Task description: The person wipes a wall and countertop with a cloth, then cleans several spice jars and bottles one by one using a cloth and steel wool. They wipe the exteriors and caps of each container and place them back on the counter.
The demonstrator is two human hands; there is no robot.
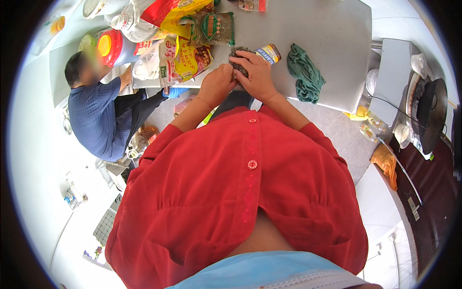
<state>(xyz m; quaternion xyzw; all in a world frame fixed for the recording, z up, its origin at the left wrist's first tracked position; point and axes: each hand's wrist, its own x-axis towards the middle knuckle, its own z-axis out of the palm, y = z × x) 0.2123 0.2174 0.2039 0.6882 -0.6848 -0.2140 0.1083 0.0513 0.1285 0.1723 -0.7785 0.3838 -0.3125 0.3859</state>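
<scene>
Over the near edge of the steel-grey table (335, 47), my two hands meet on a small bag of dark, grainy dried goods (239, 66). My left hand (217, 82) pinches the bag's near side with thumb and fingers. From the other side, my right hand (257, 76) has its fingers spread over the top and its thumb near my left thumb. Much of the bag is hidden by my fingers. Just beyond my right hand lies a labelled container (269, 54) in yellow, white and blue. Right of it is a crumpled green cloth (306, 74).
Left on the table are a yellow seasoning packet (193, 59), a clear bag of dried goods (216, 29) and a red-lidded jar (110, 47). A person in a blue shirt (95, 119) sits at the left. At right stands a stove with a dark wok (433, 115).
</scene>
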